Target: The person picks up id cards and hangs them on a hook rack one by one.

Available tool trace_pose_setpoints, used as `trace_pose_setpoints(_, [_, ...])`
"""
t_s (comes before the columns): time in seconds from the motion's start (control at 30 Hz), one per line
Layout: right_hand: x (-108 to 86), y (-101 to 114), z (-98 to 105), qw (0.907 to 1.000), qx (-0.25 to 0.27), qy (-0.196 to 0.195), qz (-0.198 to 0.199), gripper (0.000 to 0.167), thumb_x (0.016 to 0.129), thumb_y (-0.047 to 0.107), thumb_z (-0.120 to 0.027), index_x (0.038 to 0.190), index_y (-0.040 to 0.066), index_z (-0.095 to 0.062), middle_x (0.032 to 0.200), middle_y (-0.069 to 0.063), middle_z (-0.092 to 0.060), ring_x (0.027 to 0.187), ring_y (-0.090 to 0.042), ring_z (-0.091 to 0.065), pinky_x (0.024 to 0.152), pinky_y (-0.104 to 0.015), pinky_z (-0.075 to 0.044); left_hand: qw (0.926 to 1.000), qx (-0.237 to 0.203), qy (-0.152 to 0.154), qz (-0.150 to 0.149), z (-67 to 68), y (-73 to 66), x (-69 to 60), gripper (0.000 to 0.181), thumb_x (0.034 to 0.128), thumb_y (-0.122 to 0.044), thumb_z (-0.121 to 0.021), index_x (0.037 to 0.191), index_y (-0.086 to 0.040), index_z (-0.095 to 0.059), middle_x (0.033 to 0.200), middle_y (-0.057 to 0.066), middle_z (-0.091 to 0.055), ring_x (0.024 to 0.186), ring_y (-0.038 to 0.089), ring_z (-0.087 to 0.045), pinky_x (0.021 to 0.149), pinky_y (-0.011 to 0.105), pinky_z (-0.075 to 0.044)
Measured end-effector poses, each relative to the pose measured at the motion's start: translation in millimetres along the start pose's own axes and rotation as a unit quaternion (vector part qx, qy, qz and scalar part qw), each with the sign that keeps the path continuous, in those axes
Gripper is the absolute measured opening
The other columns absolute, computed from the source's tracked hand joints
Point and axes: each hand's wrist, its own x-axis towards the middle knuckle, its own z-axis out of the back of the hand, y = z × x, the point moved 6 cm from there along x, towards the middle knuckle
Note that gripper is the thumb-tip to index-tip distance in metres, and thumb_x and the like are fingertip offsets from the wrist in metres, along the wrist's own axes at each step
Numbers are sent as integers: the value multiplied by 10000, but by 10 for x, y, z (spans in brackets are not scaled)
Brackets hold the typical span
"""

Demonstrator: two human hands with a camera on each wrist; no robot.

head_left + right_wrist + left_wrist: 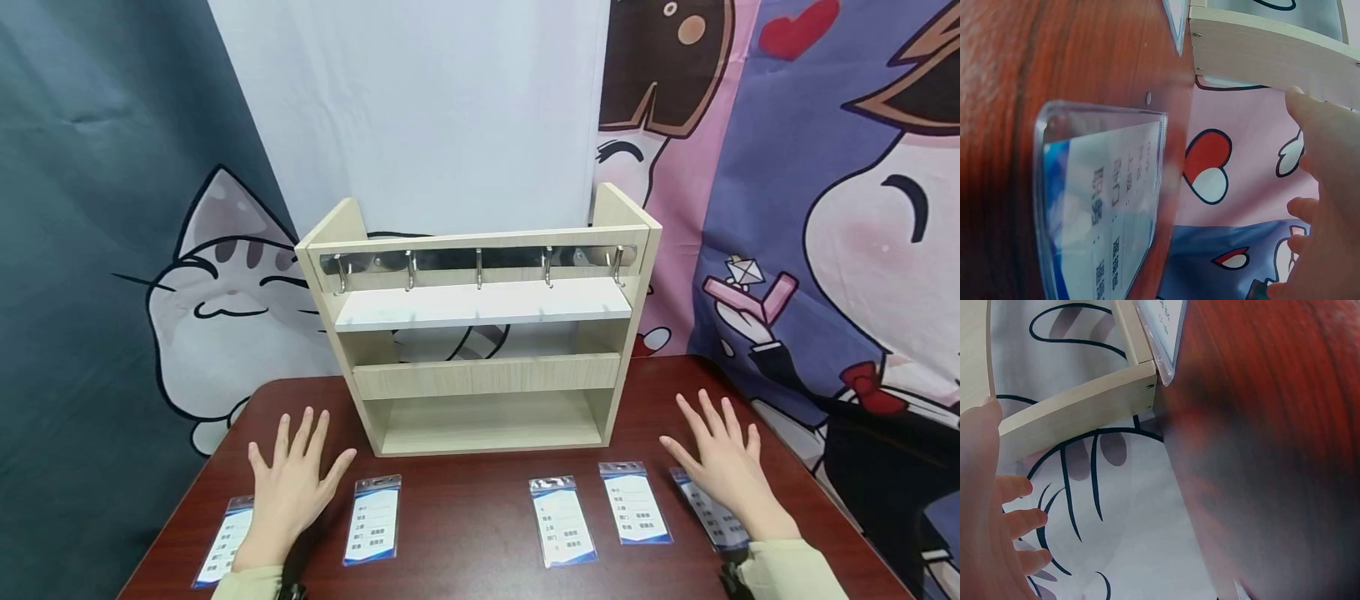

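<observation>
Cartoon cloth (67, 292) hangs behind the table (465, 525), and from my distant seat I see the rack (487, 373) standing upright toward the back, its front turned to the person, which I judge puts its row of bare hooks (479, 268) in plain reach. Five cards (372, 521) lie flat nearer the person, two to the left and three to the right, spaced apart so that, I think, each can be handled singly. Their print seems to run the person's way, as if laid for reading from this side, and clear covers probably keep the paper stiff. In the head view the left hand (292, 483) partly hides the leftmost card, and the right hand (723, 471) partly hides the rightmost. Each grip is wide, fingers spread, holding nothing; I read the pose as free, with the hands parted so the rack shows whole between them. My right wrist view shows that hand clear of the nearby card; whether the left touches its card, I cannot tell.
</observation>
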Motion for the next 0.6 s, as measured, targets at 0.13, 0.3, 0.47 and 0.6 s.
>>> trace_pose_setpoints(0.13, [-5, 1, 6, 10000, 25, 24, -7, 788, 975, 515, -597, 1596, 160, -266, 1612, -286, -196, 1492, -503, -18, 1071, -775, 63, 10000, -17, -28, -22, 10, 8, -2, 817, 958, -614, -535, 1541, -63, -381, 1585, 248, -317, 1498, 460, -118, 1056, 801, 16])
trace_pose_setpoints(0.3, [-6, -14, 56, 9999, 162, 4, -14, 778, 981, 511, -592, 1598, 165, -267, 1610, -282, -205, 1491, -504, -37, 1072, -774, 46, 10000, -64, -60, -21, 24, 15, 0, 812, 962, -598, -545, 1547, -63, -369, 1584, 249, -318, 1502, 455, -113, 1061, 796, 16])
trace_pose_setpoints(0.47, [-8, -54, 132, 9972, 740, 15, -58, 755, 989, 428, -622, 1589, 121, -282, 1587, -318, -229, 1457, -549, -116, 1012, -818, -91, 9999, -26, -155, -63, 64, -7, 9, 822, 959, -610, -545, 1547, -63, -370, 1572, 253, -338, 1492, 458, -149, 1084, 775, -16])
trace_pose_setpoints(0.6, [-34, -89, 205, 9924, 1193, 236, -198, 705, 991, 351, -641, 1520, -16, -356, 1500, -392, -318, 1349, -602, -297, 982, -779, -252, 9991, -245, -337, -82, 111, -26, 2, 789, 955, -551, -599, 1531, -50, -395, 1534, 264, -392, 1461, 466, -226, 1103, 752, -66])
